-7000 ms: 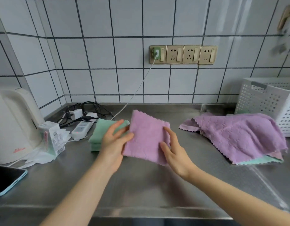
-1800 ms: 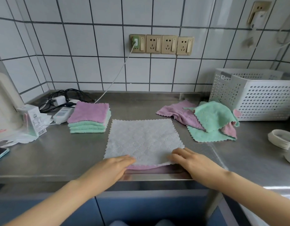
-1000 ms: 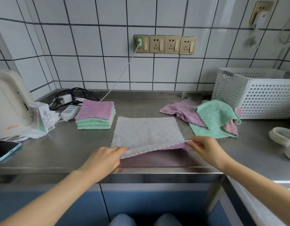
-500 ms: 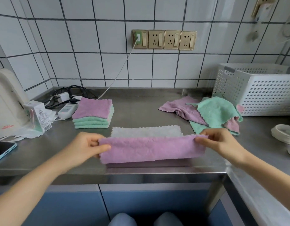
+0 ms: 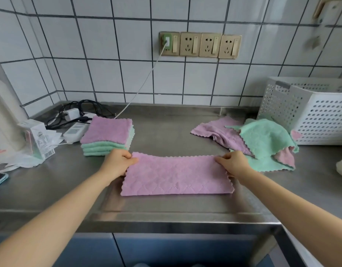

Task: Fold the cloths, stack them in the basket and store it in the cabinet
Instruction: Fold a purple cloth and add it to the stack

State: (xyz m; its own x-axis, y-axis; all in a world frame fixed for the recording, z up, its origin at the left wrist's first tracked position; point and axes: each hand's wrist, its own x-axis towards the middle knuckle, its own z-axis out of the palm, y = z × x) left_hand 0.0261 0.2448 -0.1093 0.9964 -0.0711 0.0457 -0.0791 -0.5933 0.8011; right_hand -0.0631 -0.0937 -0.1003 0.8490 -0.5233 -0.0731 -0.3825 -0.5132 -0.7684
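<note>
Person is pinching the far corners of a pink cloth (image 5: pixel 176 176), left hand (image 5: pixel 116 163) and right hand (image 5: pixel 234 163) each gripping one end; it is lying folded in half on the steel counter (image 5: pixel 166 209), near the front edge. Risks: layers sliding askew when the pinch is let go; cloth dragging off the edge. Folded stack (image 5: pixel 107 135) sitting back left, unfolded pile (image 5: pixel 262 139) touching the white basket (image 5: pixel 316 116).

Bright, even light, wide-angle edge distortion
</note>
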